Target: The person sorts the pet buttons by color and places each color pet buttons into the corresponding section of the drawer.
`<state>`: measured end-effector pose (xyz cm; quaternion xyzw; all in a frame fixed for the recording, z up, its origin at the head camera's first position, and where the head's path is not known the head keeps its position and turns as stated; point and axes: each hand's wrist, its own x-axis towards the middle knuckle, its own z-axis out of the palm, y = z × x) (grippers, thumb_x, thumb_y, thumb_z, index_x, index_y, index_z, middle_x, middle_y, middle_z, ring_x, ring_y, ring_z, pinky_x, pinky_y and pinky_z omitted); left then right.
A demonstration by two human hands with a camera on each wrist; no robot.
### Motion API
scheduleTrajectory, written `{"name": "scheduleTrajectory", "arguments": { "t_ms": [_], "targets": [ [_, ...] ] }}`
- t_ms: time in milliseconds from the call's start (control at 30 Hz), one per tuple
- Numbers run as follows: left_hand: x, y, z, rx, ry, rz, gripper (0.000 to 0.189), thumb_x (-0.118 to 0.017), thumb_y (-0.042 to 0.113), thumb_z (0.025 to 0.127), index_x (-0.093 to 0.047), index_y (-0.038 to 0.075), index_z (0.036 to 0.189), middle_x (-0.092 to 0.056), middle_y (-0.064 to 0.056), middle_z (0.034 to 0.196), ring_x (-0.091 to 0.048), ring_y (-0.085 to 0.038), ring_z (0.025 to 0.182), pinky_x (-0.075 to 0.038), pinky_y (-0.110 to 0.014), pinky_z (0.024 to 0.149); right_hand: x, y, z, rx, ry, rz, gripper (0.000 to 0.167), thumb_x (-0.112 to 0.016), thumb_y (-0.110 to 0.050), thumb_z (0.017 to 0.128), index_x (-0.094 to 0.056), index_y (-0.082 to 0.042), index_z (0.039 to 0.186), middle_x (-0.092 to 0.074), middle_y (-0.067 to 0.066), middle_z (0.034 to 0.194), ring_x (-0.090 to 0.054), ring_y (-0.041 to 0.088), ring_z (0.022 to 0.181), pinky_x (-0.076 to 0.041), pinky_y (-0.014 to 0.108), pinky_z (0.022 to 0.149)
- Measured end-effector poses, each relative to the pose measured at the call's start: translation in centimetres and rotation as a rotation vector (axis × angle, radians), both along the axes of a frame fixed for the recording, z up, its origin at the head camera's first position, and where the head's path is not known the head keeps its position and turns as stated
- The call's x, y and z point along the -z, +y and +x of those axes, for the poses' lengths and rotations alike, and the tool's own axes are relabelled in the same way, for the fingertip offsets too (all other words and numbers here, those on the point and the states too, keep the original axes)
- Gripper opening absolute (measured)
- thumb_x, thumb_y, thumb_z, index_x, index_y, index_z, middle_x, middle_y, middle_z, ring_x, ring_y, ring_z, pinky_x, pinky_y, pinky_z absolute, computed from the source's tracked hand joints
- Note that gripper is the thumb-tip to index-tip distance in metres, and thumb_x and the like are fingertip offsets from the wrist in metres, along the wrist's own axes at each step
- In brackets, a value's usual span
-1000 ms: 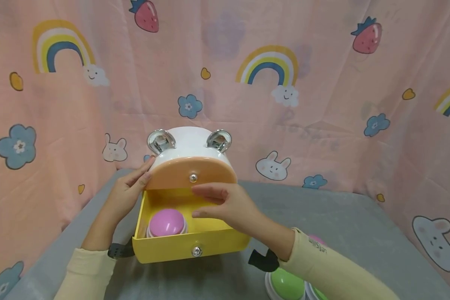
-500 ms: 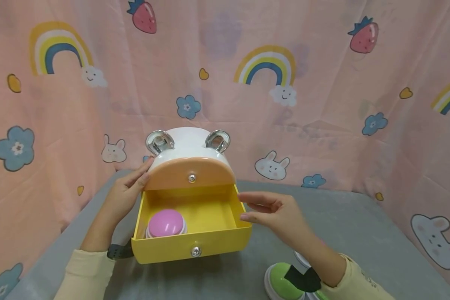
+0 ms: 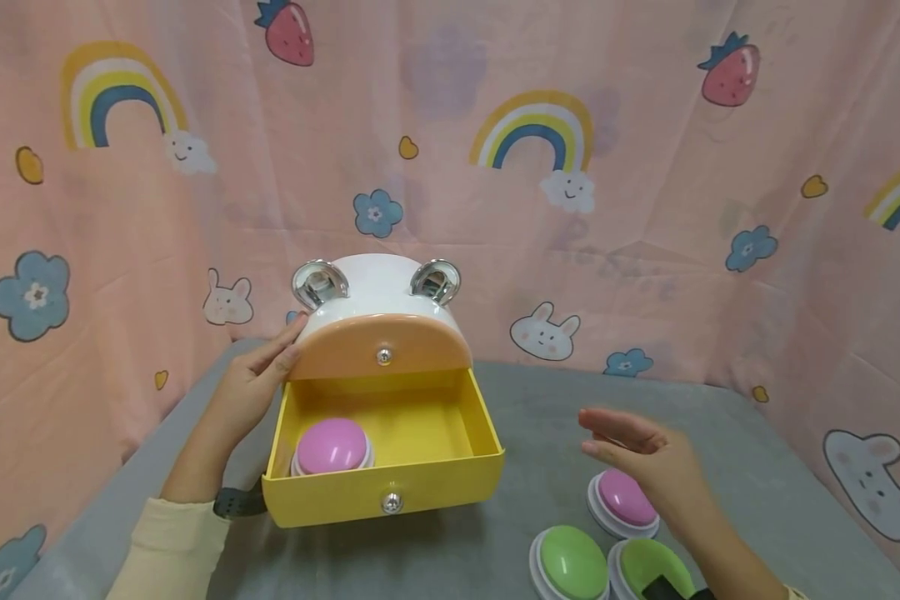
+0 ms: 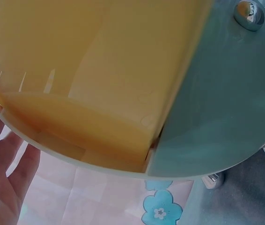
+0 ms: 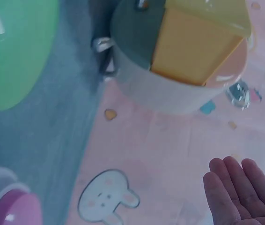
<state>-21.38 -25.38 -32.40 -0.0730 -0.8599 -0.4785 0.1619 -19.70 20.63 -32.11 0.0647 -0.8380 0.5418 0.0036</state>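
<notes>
A small drawer cabinet has a white rounded body, two silver ears and an orange top drawer. Its yellow drawer is pulled out, with a pink dome-topped round piece on a white base at its left. My left hand rests against the cabinet's left side, fingers fairly straight, thumb near the front edge. To the right, my right hand is raised in the air holding nothing. Just below it on the table is another pink dome-topped piece.
Two green dome-topped pieces, one left and one right, stand at the table's front, the right one partly behind the wrist strap. A grey cloth covers the table. Behind hangs a pink patterned curtain. A green drawer shows below the yellow one.
My right hand has come away from the yellow drawer and moved right and down, over the loose pieces. The left hand and cabinet stay put; the pink piece remains in the drawer.
</notes>
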Motion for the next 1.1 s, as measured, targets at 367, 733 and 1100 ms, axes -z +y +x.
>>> {"name": "scheduleTrajectory", "arguments": {
  "t_ms": [367, 733, 1100],
  "targets": [
    [0.1, 0.0, 0.1, 0.002, -0.002, 0.002, 0.051, -0.043, 0.043, 0.105, -0.036, 0.031, 0.154, -0.036, -0.003, 0.16, -0.036, -0.037, 0.147, -0.038, -0.063, 0.111, 2.3, 4.2, 0.3, 0.121, -0.149, 0.096, 0.067, -0.071, -0.051, 0.088, -0.053, -0.02, 0.145, -0.065, -0.027, 0.123, -0.056, -0.02, 0.102, -0.051, 0.03, 0.103],
    [0.1, -0.1, 0.1, -0.001, -0.004, 0.001, 0.051, -0.043, 0.043, 0.105, -0.036, 0.031, 0.154, -0.036, -0.004, 0.16, -0.036, -0.038, 0.147, -0.037, -0.064, 0.111, 4.5, 6.0, -0.3, 0.164, -0.286, 0.059, 0.082, -0.071, -0.057, 0.084, -0.043, -0.018, 0.151, -0.059, -0.008, 0.142, -0.049, -0.022, 0.096, -0.031, 0.063, 0.116],
    [0.1, 0.0, 0.2, -0.009, -0.003, -0.015, 0.05, -0.043, 0.043, 0.105, -0.036, 0.032, 0.154, -0.038, -0.007, 0.159, -0.038, -0.04, 0.145, -0.038, -0.064, 0.11, 7.0, 7.1, -1.6, 0.196, -0.354, 0.067, 0.091, -0.07, -0.057, 0.086, -0.034, -0.01, 0.155, -0.044, 0.012, 0.156, -0.035, 0.037, 0.146, -0.027, 0.067, 0.115]
  ]
}}
